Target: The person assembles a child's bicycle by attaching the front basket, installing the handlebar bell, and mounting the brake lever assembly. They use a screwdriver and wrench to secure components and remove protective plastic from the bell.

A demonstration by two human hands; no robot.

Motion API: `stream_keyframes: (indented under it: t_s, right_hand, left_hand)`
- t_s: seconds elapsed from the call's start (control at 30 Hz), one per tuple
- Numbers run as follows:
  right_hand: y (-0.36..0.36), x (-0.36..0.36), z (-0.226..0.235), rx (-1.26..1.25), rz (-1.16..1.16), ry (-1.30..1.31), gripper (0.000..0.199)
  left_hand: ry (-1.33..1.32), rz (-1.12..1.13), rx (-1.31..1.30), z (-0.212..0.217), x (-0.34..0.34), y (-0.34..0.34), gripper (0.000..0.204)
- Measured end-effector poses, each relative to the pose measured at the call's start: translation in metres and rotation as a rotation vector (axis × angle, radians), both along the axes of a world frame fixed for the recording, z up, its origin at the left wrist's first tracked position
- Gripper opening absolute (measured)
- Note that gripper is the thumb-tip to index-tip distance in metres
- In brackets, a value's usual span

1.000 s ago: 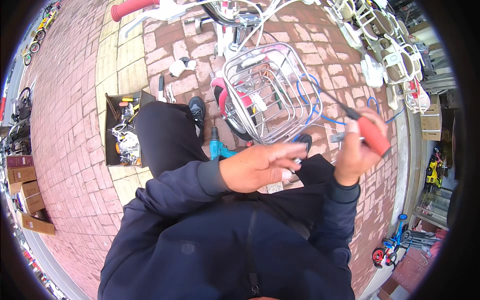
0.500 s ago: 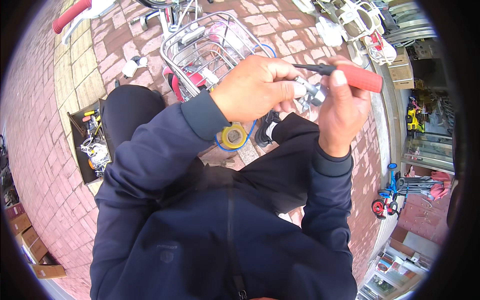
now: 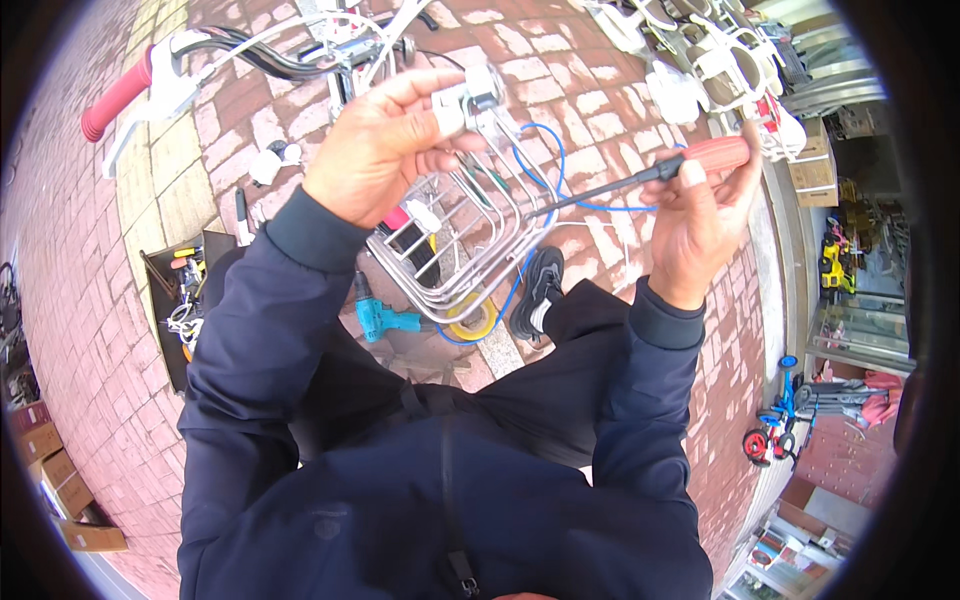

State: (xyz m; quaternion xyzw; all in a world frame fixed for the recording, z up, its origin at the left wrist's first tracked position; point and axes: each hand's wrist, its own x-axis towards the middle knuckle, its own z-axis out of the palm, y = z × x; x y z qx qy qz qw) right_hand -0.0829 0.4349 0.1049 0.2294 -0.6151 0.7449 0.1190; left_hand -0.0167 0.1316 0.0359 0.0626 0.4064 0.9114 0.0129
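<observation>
My left hand [image 3: 385, 150] is raised over the wire basket [image 3: 440, 292]. Its thumb and fingers pinch a small shiny silver metal fitting [image 3: 484, 88], whose exact kind I cannot make out. In my right hand [image 3: 700, 235] is a screwdriver [image 3: 715, 155] with a red handle and a long dark shaft. The tip points left and down, across the basket's right side in view; whether it touches the wire is unclear. Behind the left hand are bicycle handlebars [image 3: 290, 68] with a red grip [image 3: 118, 92] and a white brake lever [image 3: 150, 130].
A teal power drill [image 3: 380, 314] and a yellow tape roll [image 3: 474, 320] lie near my feet. Blue cable [image 3: 560, 165] loops around the basket. An open toolbox [image 3: 165, 350] stands at left. White child seats [image 3: 745, 70] are at upper right, near a cardboard box [image 3: 815, 165].
My hands have moved apart. The left went up and left with the silver fitting; the right, still holding the screwdriver, shifted slightly down. More of the basket, handlebars and drill shows now.
</observation>
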Motion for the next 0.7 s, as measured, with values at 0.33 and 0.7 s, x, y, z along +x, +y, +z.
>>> stream_keyframes:
  t_s: [0.33,0.7]
  right_hand:
    - [-0.024,-0.049,-0.067,-0.296,0.385,-0.476,0.035]
    - [-0.029,-0.025,-0.059,-0.318,0.342,-0.315,0.038]
  left_hand:
    - [-0.08,0.137,0.193,-0.01,-0.007,-0.019,0.036]
    - [-0.142,0.186,0.153,-0.01,-0.011,-0.024,0.037]
